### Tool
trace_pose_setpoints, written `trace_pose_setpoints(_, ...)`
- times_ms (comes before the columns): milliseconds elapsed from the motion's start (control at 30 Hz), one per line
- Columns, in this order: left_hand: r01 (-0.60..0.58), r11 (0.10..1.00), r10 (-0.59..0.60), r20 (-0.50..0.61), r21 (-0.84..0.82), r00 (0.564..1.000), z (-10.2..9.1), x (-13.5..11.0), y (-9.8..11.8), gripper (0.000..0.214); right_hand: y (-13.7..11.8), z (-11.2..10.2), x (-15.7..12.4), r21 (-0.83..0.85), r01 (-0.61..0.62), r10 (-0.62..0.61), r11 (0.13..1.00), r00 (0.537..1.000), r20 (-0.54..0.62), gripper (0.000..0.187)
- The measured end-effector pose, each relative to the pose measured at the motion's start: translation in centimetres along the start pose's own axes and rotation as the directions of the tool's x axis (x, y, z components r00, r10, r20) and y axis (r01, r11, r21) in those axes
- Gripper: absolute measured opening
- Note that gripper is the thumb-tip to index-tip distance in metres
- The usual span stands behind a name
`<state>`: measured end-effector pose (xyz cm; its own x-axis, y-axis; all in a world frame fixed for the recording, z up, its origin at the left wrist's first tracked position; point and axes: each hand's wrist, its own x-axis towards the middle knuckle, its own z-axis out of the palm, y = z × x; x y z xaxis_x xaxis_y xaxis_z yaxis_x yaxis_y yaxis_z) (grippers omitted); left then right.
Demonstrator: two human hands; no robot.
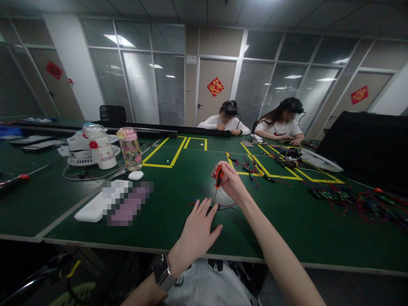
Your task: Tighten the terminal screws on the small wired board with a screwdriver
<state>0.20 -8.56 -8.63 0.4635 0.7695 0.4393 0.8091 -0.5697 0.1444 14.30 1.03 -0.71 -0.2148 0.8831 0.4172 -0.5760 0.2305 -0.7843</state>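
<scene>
My right hand (230, 180) grips an orange and black screwdriver (218, 176), its thin shaft pointing down. The tip meets a small dark wired part (211, 208) on the green table, partly hidden by my fingers. Red, blue and black wires stick out of this part on both sides. My left hand (200, 224) lies over it from the near side, palm down, with the fingers stretched out and resting on or beside the part. I cannot tell exactly where the tip sits on it.
Bundles of coloured wires (357, 202) lie at the right, more wired parts (251, 168) inside yellow tape lines (267, 175). At the left stand a clear bottle (131, 151), a white jug (103, 146), a white power bank (95, 206) and a white case (136, 175). Two people sit across.
</scene>
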Motion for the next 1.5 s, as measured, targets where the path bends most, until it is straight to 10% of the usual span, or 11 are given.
trace_pose_setpoints(1500,-0.003,1.000,0.003,-0.011,0.012,1.000,0.45,-0.16,-0.18,0.050,0.11,0.14,-0.17,-0.033,-0.022,0.024,0.999,0.998,0.063,0.022)
